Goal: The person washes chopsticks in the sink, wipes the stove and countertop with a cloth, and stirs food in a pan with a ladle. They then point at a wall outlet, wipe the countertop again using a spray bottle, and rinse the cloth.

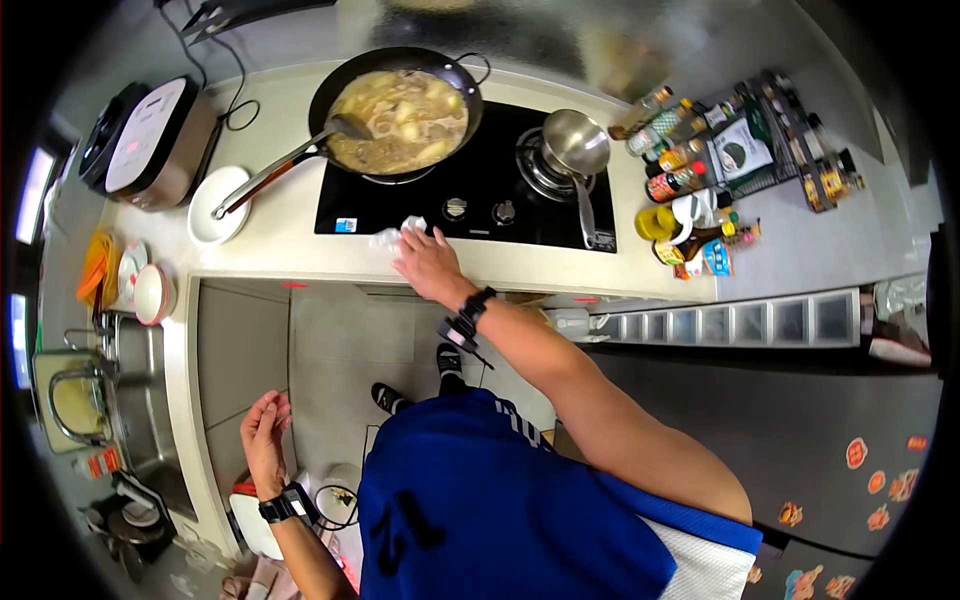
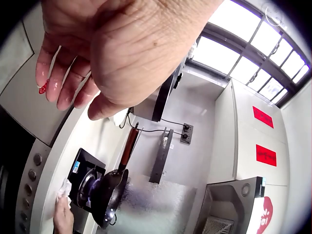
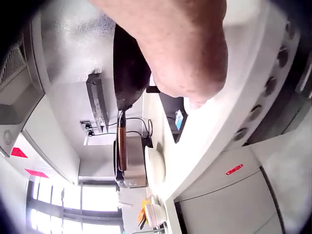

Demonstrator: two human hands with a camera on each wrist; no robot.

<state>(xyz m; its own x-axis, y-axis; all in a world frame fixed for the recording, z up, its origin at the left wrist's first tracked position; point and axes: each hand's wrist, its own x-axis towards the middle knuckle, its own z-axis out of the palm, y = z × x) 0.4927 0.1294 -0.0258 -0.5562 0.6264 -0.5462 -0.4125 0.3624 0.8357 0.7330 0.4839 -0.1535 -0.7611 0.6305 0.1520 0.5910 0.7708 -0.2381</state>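
My right hand (image 1: pixel 430 265) rests on the counter's front strip, its fairly straight fingers pressing a crumpled white tissue (image 1: pixel 385 239). The tissue pokes out beyond the fingertips, just in front of the black gas hob (image 1: pixel 480 215). My left hand (image 1: pixel 265 430) hangs over the floor beside the cabinet, fingers loosely bent and holding nothing. Wet-looking fingertips (image 2: pixel 66 97) show in the left wrist view. In the right wrist view the back of my right hand (image 3: pixel 190 63) hides most of the tissue.
A wok (image 1: pixel 318 105) of simmering stew sits on the left burner, with a spatula (image 1: pixel 290 165) reaching from it to a white bowl (image 1: pixel 215 232). A small saucepan (image 1: pixel 576 140) stands on the right burner. Seasoning bottles (image 1: pixel 675 180) crowd the right; a rice cooker (image 1: pixel 150 145) stands left.
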